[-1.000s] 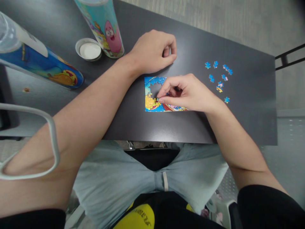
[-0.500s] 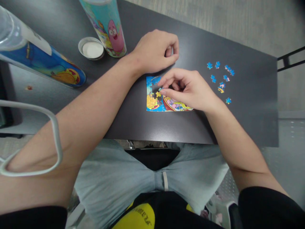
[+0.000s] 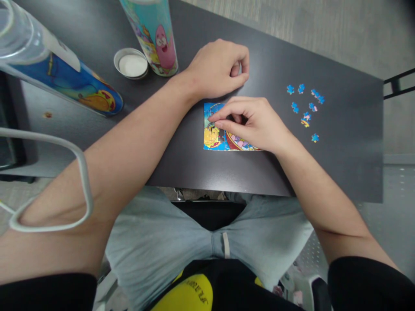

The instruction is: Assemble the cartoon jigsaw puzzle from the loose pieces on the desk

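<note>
A partly assembled jigsaw puzzle (image 3: pixel 214 146) with a colourful cartoon print lies on the dark table. My right hand (image 3: pixel 254 123) is over it, thumb and index finger pinched on a small puzzle piece at its left part; the fingers hide most of that piece. Beyond the puzzle, my left hand (image 3: pixel 223 69) rests on the table with its fingers curled in and nothing visible in them. Several loose puzzle pieces (image 3: pixel 305 116), mostly blue, are scattered to the right of my right hand.
A teal cartoon-printed tube (image 3: pixel 155 41) stands beyond my left forearm, beside a round metal lid (image 3: pixel 131 64). Farther left is a blue printed tube (image 3: pixel 74 82) with a clear top. A white cable (image 3: pixel 86 181) loops across my left forearm. The dark table (image 3: pixel 350 164) ends at the right.
My right fingertips have moved slightly left and closed down onto the puzzle, covering the piece seen at them before. My left hand keeps its pose. The whole view has shifted a little.
</note>
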A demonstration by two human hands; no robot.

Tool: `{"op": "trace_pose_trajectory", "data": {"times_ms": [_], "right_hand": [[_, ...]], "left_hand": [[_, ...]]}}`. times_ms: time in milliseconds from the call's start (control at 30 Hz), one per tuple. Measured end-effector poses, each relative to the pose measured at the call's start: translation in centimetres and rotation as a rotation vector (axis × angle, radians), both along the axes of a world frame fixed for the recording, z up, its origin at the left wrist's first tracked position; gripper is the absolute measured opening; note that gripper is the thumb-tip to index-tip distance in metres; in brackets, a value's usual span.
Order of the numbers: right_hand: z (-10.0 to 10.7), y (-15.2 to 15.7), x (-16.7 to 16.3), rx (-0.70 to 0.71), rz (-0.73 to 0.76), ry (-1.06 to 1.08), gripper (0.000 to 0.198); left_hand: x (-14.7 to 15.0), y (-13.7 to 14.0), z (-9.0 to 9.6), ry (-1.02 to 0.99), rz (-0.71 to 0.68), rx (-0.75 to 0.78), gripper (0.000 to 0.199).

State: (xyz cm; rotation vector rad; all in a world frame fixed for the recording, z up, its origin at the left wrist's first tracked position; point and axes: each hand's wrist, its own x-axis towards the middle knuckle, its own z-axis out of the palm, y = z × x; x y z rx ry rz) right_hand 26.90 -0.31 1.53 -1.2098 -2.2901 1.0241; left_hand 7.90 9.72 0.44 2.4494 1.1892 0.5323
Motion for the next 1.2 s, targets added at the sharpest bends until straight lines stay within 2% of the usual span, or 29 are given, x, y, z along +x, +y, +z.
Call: {"op": "trace_pose_trajectory", "data": {"times_ms": [233,400,600,700,800,867,933,1033,1133,1200], "right_hand": [[0.6,-0.1,-0.2,-0.016,-0.015,-0.104,0.014],[0.9,-0.2,0.0,0.073,-0.022,-0.105,0.013],[1.1,-0.3,0.0,0.139,0.031,-0.247,0.010],[1.2,0.0,0.8,0.235,-0.067,-0.249,0.010],[2.0,1.1,3.4,0.418,-0.302,-0.183,0.019],[3.3,2.1,6.3,0.463,-0.434,-0.233,0.027],[5.0,3.1,9.7,0.431,-0.538,-0.356,0.029],[6.8,3.8,14.7,0.367,-0.659,-0.512,0.019],[7.0,3.7,18.0,0.229,-0.670,-0.591,0.013],[6.7,3.4,19.0,0.100,-0.626,-0.611,0.010]], "left_hand": [[0.0,0.1,-0.2,-0.007,-0.002,-0.002,0.030],[0.0,0.5,-0.8,-0.033,0.000,0.020,0.027],[0.0,0.7,-1.4,-0.047,0.021,0.039,0.030],[-0.1,1.0,-1.7,-0.050,0.014,0.037,0.031],[-0.2,1.1,-1.6,-0.072,-0.004,0.037,0.027],[-0.4,1.1,-1.2,-0.057,0.023,0.012,0.027],[-0.7,1.2,-1.0,-0.034,0.039,-0.013,0.030],[-1.1,1.7,-1.0,-0.023,0.040,-0.026,0.025],[-1.3,2.1,-1.2,-0.016,0.044,0.001,0.028],[-1.5,2.2,-1.3,-0.014,0.045,0.002,0.033]]}}
